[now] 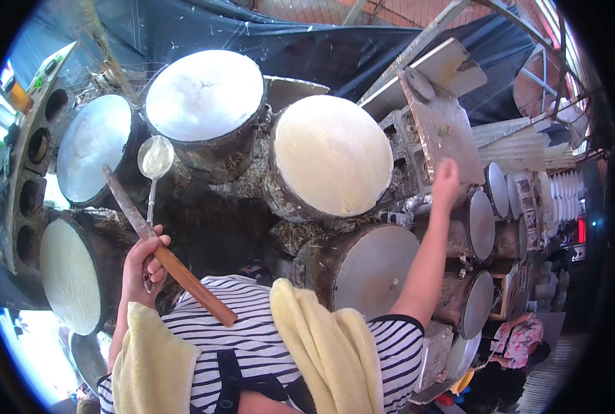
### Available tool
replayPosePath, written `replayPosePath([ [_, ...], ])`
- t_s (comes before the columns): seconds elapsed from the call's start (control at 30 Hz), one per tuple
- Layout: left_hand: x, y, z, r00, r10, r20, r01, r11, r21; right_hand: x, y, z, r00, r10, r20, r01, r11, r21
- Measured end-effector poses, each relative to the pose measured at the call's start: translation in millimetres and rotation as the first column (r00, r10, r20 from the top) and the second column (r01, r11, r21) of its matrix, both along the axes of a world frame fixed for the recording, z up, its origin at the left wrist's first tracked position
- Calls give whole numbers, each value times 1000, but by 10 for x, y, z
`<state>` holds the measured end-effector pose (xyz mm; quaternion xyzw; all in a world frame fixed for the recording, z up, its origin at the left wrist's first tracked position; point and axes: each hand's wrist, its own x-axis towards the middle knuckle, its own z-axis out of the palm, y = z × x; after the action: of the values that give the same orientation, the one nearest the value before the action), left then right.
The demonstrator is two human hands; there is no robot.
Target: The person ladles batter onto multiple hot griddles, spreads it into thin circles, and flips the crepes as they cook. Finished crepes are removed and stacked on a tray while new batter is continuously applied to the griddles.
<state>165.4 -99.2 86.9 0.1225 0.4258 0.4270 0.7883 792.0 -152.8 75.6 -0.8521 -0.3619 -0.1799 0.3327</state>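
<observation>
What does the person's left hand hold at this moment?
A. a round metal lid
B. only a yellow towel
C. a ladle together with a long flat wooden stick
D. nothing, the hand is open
C: the left hand is closed around the thin handle of a ladle, whose bowl holds white batter, and around a long flat wooden stick that crosses the palm.

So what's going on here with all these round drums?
A person in a striped top stands among round flat-topped steamers. Their left hand grips a long wooden stick together with a ladle holding white batter. The right hand reaches out towards a grey board beyond the central steamer, whose top is coated in a pale layer. Yellow cloths hang over their shoulders.
</observation>
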Motion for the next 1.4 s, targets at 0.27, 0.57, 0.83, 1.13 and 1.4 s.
replayPosePath([
  [0.27, -142, 266, 193, 999, 11, -37, -11, 1000, -1, -1742, 1639, -272, 822, 438, -364, -533, 817, -220],
  [0.57, -56, 910, 220, 976, 169, -138, -165, 985, 39, -1863, 3726, -826, 811, 502, -301, -585, 715, -383],
  [0.83, 184, 1434, 319, 933, 342, -114, -339, 940, 43, -1638, 4527, -805, 739, 579, -345, -671, 589, -451],
  [1.13, 325, 1745, 276, 939, 326, -109, -324, 945, 37, -1577, 4763, -734, 688, 608, -396, -714, 472, -517],
  [1.4, 322, 1788, 269, 932, 344, -113, -343, 939, 31, -1642, 4751, -758, 740, 513, -434, -670, 616, -415],
])
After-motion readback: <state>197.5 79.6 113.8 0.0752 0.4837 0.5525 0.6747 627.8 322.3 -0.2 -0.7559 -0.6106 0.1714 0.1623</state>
